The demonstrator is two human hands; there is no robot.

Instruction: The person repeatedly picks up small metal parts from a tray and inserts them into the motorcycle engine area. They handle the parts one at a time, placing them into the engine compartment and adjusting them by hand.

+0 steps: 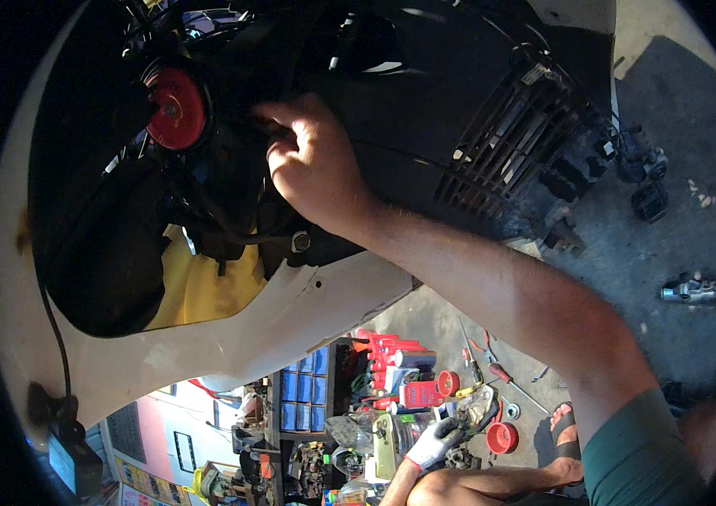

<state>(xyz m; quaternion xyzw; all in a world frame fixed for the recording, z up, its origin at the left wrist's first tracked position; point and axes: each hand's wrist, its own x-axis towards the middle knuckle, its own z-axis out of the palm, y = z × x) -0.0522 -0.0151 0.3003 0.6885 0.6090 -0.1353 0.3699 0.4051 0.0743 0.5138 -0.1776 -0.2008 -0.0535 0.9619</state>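
My right hand [316, 164] reaches from the lower right into the dark opening of a white vehicle body panel [248, 333]. Its index finger and thumb are bent toward each other among black parts; what lies between them is lost in shadow. Left of the fingers sits a round red disc horn [177, 110], apart from the hand. Below it run black hoses and brackets, with a bolt head [300, 242] near the panel's edge. Something yellow [206, 278] shows through the gap. My left hand is out of view.
A black slatted grille [510, 135] is to the right. Below, a co-worker's gloved hand [436, 443] is among red containers [421, 392], a screwdriver [514, 384] and a red bowl [501, 438]. Blue drawers [304, 390] stand behind. A metal part [704, 289] lies on the concrete.
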